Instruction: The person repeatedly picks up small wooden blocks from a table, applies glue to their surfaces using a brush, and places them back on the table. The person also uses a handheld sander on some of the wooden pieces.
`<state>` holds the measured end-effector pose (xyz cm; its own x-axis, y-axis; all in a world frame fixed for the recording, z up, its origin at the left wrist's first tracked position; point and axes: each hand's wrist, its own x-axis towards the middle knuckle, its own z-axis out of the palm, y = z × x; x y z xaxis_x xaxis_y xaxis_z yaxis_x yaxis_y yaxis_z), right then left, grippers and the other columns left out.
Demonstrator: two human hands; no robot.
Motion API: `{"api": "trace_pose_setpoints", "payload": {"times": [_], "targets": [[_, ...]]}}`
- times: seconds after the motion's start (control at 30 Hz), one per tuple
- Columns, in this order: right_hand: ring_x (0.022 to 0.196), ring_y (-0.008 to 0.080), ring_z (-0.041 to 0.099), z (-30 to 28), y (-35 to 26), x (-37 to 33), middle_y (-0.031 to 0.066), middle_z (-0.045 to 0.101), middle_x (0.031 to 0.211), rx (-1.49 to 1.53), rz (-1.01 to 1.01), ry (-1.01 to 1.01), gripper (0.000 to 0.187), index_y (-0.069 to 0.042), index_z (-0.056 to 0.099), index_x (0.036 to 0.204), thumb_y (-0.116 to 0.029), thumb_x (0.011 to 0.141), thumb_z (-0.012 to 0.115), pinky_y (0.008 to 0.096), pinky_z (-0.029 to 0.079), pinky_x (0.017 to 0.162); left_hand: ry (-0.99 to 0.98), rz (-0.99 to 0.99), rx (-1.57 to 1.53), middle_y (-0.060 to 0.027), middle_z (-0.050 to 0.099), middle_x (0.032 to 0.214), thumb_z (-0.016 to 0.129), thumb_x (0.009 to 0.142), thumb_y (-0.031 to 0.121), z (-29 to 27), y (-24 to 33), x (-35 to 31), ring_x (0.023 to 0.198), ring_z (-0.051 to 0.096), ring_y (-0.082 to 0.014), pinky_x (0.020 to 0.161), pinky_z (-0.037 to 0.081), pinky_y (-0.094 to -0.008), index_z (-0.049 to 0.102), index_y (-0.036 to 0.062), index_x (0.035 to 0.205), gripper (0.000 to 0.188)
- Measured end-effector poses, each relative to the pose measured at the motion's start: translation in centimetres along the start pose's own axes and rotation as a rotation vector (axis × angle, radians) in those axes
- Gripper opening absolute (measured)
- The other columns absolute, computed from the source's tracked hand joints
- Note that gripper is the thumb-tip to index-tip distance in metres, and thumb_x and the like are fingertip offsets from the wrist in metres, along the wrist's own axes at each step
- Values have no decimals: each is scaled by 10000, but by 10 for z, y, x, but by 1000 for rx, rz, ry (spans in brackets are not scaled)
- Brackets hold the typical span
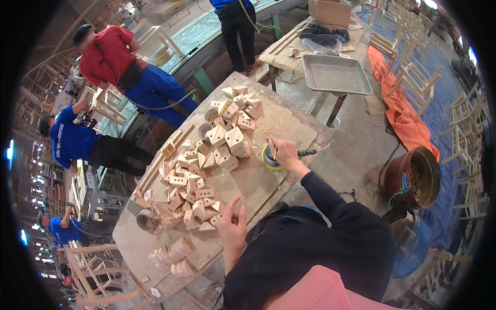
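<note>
one sander (268, 161), gripped by right hand (283, 153); left hand (232, 227) half-curled

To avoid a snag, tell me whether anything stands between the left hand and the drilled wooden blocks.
Nothing visible does: the left hand is beside the drilled wooden blocks, and the sander in the right hand is off to the right.

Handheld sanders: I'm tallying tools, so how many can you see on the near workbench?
1: the handheld sander, under the right hand, right of the wooden blocks; others may be hidden.

Blocks (209, 159) left of sander (268, 161)
</note>
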<state>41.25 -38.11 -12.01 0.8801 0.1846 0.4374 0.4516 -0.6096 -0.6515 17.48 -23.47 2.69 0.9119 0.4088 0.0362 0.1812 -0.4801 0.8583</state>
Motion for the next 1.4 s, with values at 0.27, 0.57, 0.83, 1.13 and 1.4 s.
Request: {"api": "trace_pose_setpoints", "payload": {"times": [0.27, 0.57, 0.83, 1.13, 1.4], "targets": [[635, 344, 630, 5, 6, -1, 155, 632, 667, -20, -5, 21, 194, -117, 682, 891, -246, 899, 537, 443, 490, 574, 15, 31, 14, 32, 409, 535, 647, 874, 111, -2, -2, 0, 479, 354, -37, 458, 301, -224, 626, 37, 1165, 301], [649, 356, 629, 8, 5, 0, 162, 631, 678, 3, -2, 9, 209, -111, 683, 893, -252, 905, 528, 449, 491, 580, 25, -23, -9, 59, 400, 577, 630, 884, 104, -7, -3, -4, 519, 341, -19, 477, 284, -205, 620, 32, 1173, 299], [768, 325, 665, 13, 5, -1, 139, 682, 839, -37, 42, -73, 276, -167, 706, 978, -309, 954, 470, 417, 512, 654, 72, -40, 66, -61, 486, 538, 652, 867, 174, -16, -6, -6, 454, 463, -152, 478, 388, -301, 634, 102, 1146, 288], [791, 283, 681, 18, -2, -1, 78, 704, 866, -103, 43, -113, 276, -197, 694, 1014, -330, 965, 457, 386, 521, 669, 167, -153, -13, -3, 432, 548, 652, 868, 129, -30, -24, -28, 475, 386, -77, 460, 331, -259, 625, 90, 1159, 295], [799, 231, 690, 19, -11, 0, 25, 713, 903, -105, 63, -128, 247, -196, 687, 1019, -282, 970, 460, 348, 519, 676, 129, -280, 54, -85, 525, 567, 633, 875, 223, -56, -43, -24, 499, 529, -219, 509, 413, -355, 621, 71, 1144, 309]]}}
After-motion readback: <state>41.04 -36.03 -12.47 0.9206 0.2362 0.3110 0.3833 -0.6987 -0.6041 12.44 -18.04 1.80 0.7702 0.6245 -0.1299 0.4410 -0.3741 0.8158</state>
